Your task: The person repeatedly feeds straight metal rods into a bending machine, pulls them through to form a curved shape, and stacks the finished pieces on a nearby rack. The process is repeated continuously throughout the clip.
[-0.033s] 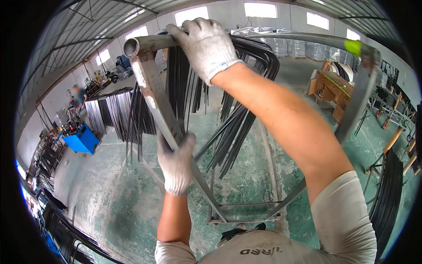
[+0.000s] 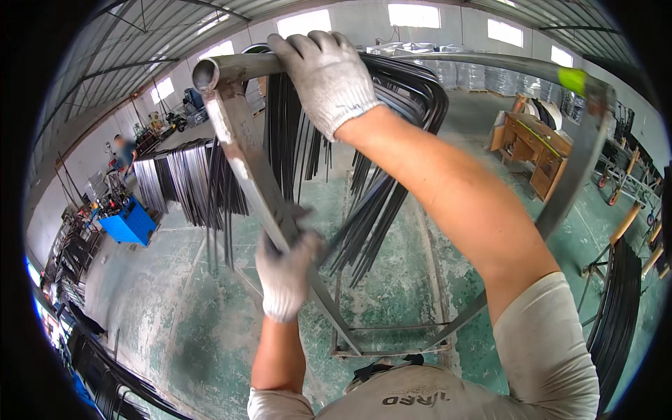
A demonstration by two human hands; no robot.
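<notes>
1. The gloved left hand (image 2: 283, 269) clenches the rack's slanted leg (image 2: 245, 168), steadying it.
2. The gloved right hand (image 2: 323, 70) grips the top bar (image 2: 476, 61), over which black strips (image 2: 392, 196) hang, bent so they stay put.
3. The floor (image 2: 392, 294) lies below.

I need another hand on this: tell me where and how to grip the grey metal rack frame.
Grip the grey metal rack frame on its bare slanted side bar, from the left, as the left hand does. The right hand and the hanging black bent strips crowd the top tube.
</notes>
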